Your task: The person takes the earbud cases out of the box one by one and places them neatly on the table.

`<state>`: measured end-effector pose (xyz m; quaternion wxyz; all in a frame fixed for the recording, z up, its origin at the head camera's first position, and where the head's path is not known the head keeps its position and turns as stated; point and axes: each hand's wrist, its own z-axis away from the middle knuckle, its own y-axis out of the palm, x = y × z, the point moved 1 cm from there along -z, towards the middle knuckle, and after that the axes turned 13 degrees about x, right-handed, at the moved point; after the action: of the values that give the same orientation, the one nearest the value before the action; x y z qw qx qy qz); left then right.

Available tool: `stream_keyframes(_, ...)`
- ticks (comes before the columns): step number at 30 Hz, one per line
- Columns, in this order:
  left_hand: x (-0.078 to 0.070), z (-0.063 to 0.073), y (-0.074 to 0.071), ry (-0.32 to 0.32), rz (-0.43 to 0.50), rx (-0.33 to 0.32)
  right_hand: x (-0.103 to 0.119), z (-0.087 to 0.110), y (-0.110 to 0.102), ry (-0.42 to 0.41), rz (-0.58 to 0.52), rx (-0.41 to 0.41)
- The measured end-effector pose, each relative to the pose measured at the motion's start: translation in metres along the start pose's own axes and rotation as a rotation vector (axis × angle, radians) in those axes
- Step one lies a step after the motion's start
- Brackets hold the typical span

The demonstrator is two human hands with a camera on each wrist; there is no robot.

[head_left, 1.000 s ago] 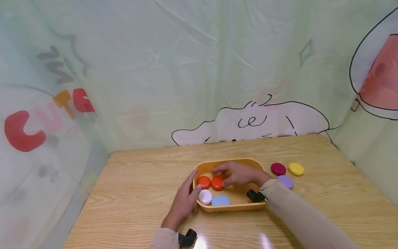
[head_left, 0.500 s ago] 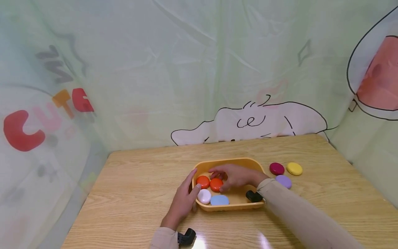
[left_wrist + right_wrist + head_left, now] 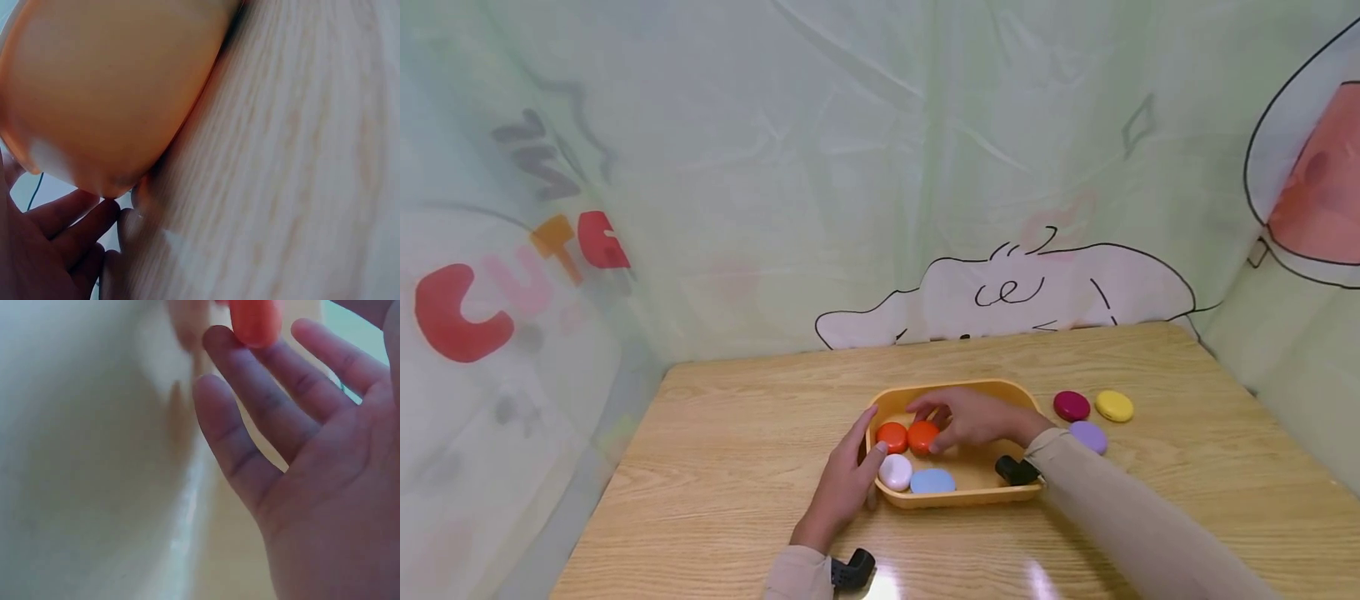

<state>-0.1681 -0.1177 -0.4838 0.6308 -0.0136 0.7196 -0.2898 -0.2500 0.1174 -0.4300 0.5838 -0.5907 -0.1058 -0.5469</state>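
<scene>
My left hand (image 3: pixel 844 483) is at the left end of an orange tray (image 3: pixel 970 501), its thumb over the rim and its fingers along the outside. In the left wrist view those fingers meet the corner of the tray wall (image 3: pixel 112 94). Inside the tray, my right hand (image 3: pixel 973 417) pinches the right one of two red macaron-shaped discs (image 3: pixel 921 437) between thumb and fingers. The right wrist view has this red disc (image 3: pixel 257 322) at the fingertips. The other red disc (image 3: pixel 892 437) lies to its left, with a white disc (image 3: pixel 896 472) and a light blue disc (image 3: pixel 932 481) in front.
On the wooden table (image 3: pixel 737 450), right of the tray, lie a dark red disc (image 3: pixel 1071 406), a yellow disc (image 3: pixel 1115 406) and a purple disc (image 3: pixel 1088 437). The right forearm passes close to the purple one. A printed curtain (image 3: pixel 775 208) stands behind the table.
My right fingers have drawn in around the right red disc, and it sits slightly higher and more tilted. My left hand and the tray have stayed in place.
</scene>
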Motion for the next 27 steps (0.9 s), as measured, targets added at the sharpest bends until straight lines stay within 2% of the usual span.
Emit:
stream_keyframes(6, 0.001, -0.001, 0.0, -0.003, -0.003, -0.004, 0.005, 0.007, -0.007, -0.007, 0.012, -0.062)
stream_keyframes(11, 0.002, -0.001, 0.001, -0.003, -0.008, 0.0, 0.01, 0.02, -0.011, 0.0, 0.034, -0.138)
stream_keyframes(15, 0.001, -0.001, 0.002, -0.003, 0.0, 0.007, 0.013, 0.031, -0.014, -0.027, 0.043, -0.193)
stream_keyframes(21, -0.001, 0.0, 0.002, -0.013, -0.005, 0.001, 0.016, 0.048, -0.018, -0.099, 0.025, -0.23)
stream_keyframes(27, 0.001, 0.0, 0.002, -0.016, -0.007, 0.002, 0.015, 0.065, -0.021, -0.082, 0.019, -0.282)
